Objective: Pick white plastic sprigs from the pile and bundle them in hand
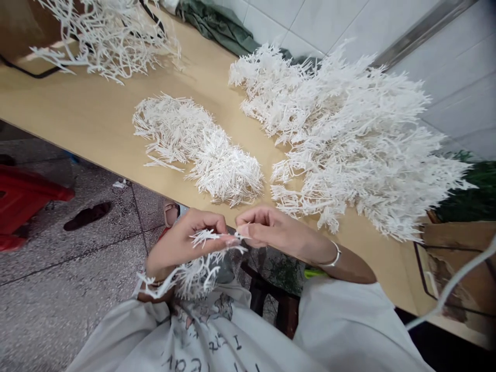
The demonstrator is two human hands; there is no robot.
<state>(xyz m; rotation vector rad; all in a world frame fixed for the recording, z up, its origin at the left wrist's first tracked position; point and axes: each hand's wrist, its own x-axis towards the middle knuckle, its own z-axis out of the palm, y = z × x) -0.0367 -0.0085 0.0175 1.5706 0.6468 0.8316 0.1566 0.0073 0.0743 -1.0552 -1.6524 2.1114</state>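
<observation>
Close in front of my body, my left hand [197, 235] is closed round a white branching plastic sprig [196, 274], whose twigs hang below the palm and poke out above the thumb. My right hand [267, 227] meets it at the fingertips, thumb and forefinger pinched on a small white piece at the sprig's end. Exactly how the two pieces join is hidden by the fingers. Just beyond the hands, a heap of short loose white sprigs [201, 150] lies on the wooden table [205, 82].
A large pile of fuller white branches [349, 134] covers the right side of the table against the tiled wall. More bare white branches [116, 41] lie at the back left. A dark green cloth [217, 26] runs along the wall. A red stool [27, 201] stands on the floor.
</observation>
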